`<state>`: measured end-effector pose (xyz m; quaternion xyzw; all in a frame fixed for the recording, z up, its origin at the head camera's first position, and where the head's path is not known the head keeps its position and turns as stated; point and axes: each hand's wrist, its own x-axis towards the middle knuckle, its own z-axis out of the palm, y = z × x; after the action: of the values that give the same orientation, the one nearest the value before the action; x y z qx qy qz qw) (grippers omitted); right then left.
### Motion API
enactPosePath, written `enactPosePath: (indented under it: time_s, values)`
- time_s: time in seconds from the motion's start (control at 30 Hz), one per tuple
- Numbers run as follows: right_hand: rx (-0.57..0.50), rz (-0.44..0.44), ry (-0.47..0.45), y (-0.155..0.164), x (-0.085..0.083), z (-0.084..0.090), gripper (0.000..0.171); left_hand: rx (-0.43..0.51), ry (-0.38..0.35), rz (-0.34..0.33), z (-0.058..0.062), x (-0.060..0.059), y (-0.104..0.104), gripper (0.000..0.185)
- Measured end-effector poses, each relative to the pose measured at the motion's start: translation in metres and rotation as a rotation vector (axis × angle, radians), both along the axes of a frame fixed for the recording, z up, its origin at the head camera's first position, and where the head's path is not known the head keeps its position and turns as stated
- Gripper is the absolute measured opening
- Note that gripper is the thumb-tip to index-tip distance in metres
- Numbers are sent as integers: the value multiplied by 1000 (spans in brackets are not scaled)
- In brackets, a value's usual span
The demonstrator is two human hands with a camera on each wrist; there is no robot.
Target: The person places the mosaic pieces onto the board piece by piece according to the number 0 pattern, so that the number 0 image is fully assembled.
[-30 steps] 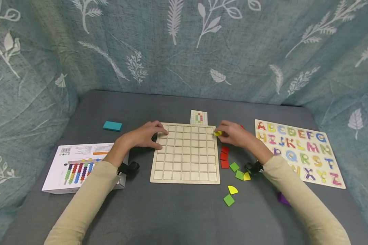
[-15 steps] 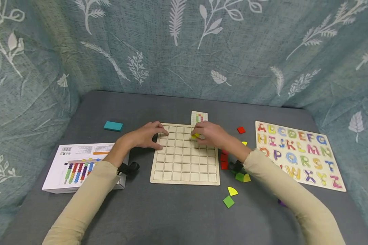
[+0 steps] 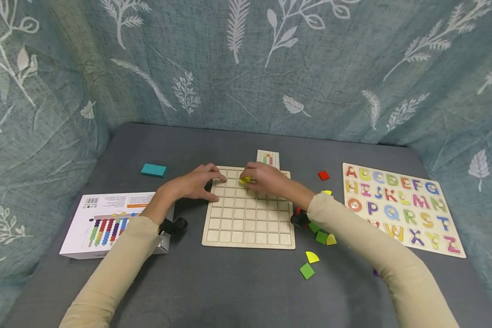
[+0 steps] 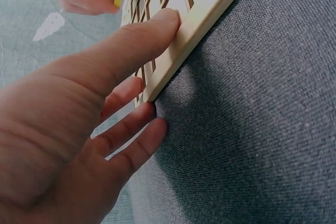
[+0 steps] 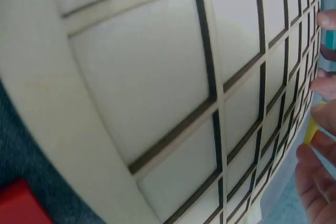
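Note:
A wooden grid board (image 3: 243, 214) lies flat in the middle of the table in the head view. My left hand (image 3: 194, 183) rests on its left edge, thumb and fingers spread apart; in the left wrist view the thumb (image 4: 167, 17) presses on the rim. Over the upper cells, my right hand (image 3: 266, 177) pinches a yellow quarter-circle tile (image 3: 244, 180) between thumb and fingers. That tile also shows in the right wrist view (image 5: 311, 129), at the right edge. Behind the board stands a small pattern card (image 3: 268, 157), partly hidden by my right hand.
Right of the board lie a red tile (image 3: 323, 175), green tiles (image 3: 306, 271) and yellow quarter circles (image 3: 312, 257); my wrist hides others. An alphabet board (image 3: 391, 212) lies further right. At the left are a printed box (image 3: 78, 228) and a teal block (image 3: 153, 170).
My right hand has moved left from the board's right edge to its upper middle, carrying the yellow quarter-circle tile. My left hand has stayed at the left edge.

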<state>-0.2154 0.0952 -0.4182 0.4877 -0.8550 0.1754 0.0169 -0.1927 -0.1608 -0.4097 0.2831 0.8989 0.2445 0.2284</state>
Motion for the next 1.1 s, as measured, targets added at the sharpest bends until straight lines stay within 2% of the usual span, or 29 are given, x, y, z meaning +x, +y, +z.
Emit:
enactPosePath:
  time_s: [0.37, 0.6, 1.1]
  values:
    - [49, -63, -146, -7, 2, 1, 17, -4, 2, -13, 1, -2, 1, 55]
    - [112, -107, -199, -10, 1, 1, 12, 9, 2, -13, 2, 0, 2, 54]
    - [194, -81, -186, -17, -2, 5, 9, 9, -2, -8, 2, 1, 0, 55]
